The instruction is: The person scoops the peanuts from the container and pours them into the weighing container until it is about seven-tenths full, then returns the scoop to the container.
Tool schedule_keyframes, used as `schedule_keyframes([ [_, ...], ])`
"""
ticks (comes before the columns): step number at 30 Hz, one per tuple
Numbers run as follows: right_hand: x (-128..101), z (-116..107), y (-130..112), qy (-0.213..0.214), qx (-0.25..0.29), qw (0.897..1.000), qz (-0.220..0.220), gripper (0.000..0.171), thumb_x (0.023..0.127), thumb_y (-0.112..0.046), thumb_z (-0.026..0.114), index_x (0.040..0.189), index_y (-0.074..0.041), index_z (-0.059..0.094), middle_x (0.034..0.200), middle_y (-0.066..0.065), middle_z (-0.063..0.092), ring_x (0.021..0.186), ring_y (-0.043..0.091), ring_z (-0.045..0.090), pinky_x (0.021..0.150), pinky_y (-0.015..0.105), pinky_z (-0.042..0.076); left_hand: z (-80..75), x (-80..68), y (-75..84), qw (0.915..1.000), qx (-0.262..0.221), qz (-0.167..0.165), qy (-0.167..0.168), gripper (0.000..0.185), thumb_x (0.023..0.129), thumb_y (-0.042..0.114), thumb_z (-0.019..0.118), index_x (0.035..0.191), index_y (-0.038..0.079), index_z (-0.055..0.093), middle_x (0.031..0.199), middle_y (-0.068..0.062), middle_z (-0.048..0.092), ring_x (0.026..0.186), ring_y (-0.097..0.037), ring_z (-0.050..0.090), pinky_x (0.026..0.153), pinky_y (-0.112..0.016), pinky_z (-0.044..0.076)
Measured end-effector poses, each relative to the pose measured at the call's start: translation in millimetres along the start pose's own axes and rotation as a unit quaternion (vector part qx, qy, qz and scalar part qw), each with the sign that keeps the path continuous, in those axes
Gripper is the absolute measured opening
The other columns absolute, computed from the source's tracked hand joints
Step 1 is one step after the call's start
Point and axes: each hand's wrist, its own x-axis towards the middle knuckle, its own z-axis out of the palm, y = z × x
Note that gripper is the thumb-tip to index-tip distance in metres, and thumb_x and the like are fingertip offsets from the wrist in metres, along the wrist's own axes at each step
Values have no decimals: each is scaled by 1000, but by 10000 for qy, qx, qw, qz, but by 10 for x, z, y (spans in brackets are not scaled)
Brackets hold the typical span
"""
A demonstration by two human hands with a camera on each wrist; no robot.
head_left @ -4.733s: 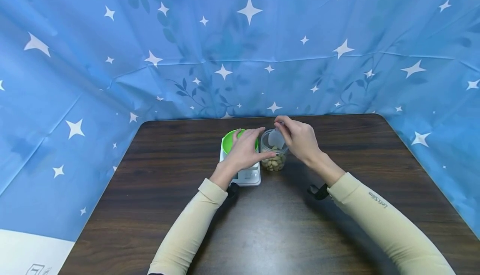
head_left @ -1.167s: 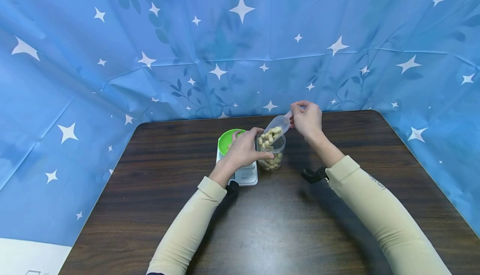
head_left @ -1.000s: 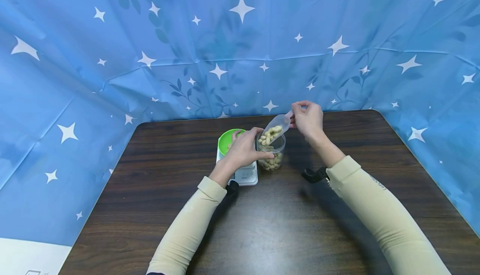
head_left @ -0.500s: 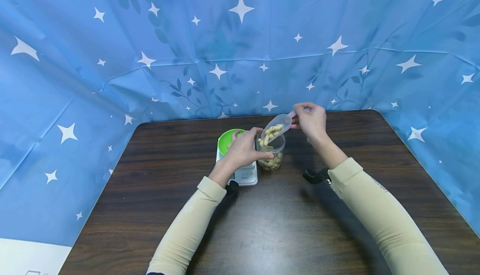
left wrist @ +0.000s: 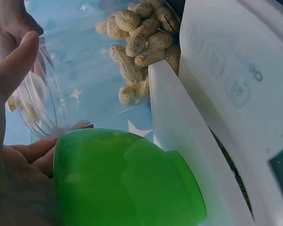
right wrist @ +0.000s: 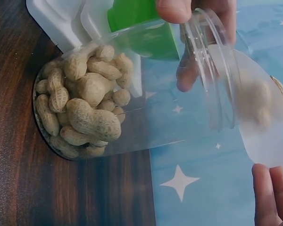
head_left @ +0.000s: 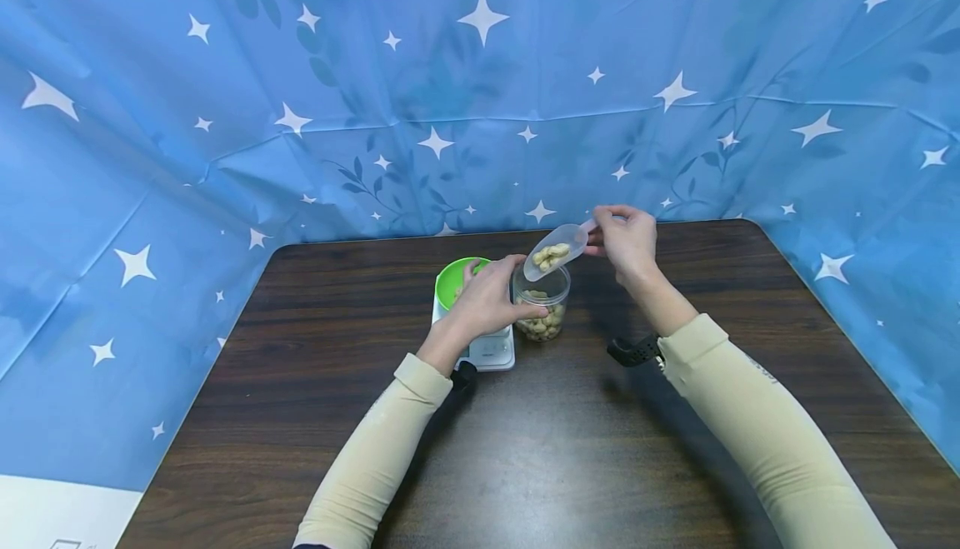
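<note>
Nearest on the dark wood-grain tabletop (head_left: 525, 449) are the two forearms in cream sleeves. Beyond them, the left hand (head_left: 487, 303) curls its fingers (right wrist: 172, 9) round the rim of the clear, round plastic jar (head_left: 542, 303), which stands upright just beside the white kitchen scale (head_left: 491, 349) and is partly filled with unshelled peanuts (right wrist: 80, 108). A green plastic bowl (head_left: 452, 278) sits on the scale, partly behind that hand.

The right hand (head_left: 626, 241) pinches the short handle of a small translucent plastic scoop (head_left: 557, 249) between thumb and fingertips, fingers narrow round it. The scoop carries a few peanuts and hangs just above the jar's mouth, clear of the rim. Its long axis runs from the handle at upper right down to its open lip at lower left, pointing toward the green bowl. The bowl lies left of the scoop, past the jar and the left hand, so the right hand's load is nearer the jar than the bowl.

Farthest back hangs a blue cloth (head_left: 480, 91) printed with white stars.
</note>
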Motion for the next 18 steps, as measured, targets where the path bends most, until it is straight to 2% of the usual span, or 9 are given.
schedule_keyframes([
  [8, 13, 14, -51, -45, 107, 9999, -1, 32, 104, -17, 60, 124, 9, 61, 74, 2, 72, 66, 12, 72, 61, 29, 60, -36, -54, -21, 9999, 1, -84, -71, 103, 81, 58, 83, 160, 11, 35, 156, -10, 43, 143, -26, 39, 116, -60, 15],
  [13, 5, 54, -85, -60, 276, 9996, -54, 34, 104, -16, 61, 126, 10, 60, 74, 3, 72, 65, 13, 72, 60, 29, 59, -117, -125, -107, 9999, -24, -96, 83, 99, 84, 59, 79, 159, 12, 36, 157, -10, 39, 144, -28, 35, 116, -60, 16],
  [18, 8, 146, -94, -1, 323, 9993, -189, 30, 104, -15, 61, 123, 9, 61, 73, 3, 72, 64, 12, 72, 59, 28, 59, -200, -217, -237, 9994, -34, -166, 287, 95, 85, 57, 79, 157, 10, 40, 159, -10, 36, 147, -28, 30, 117, -60, 10],
])
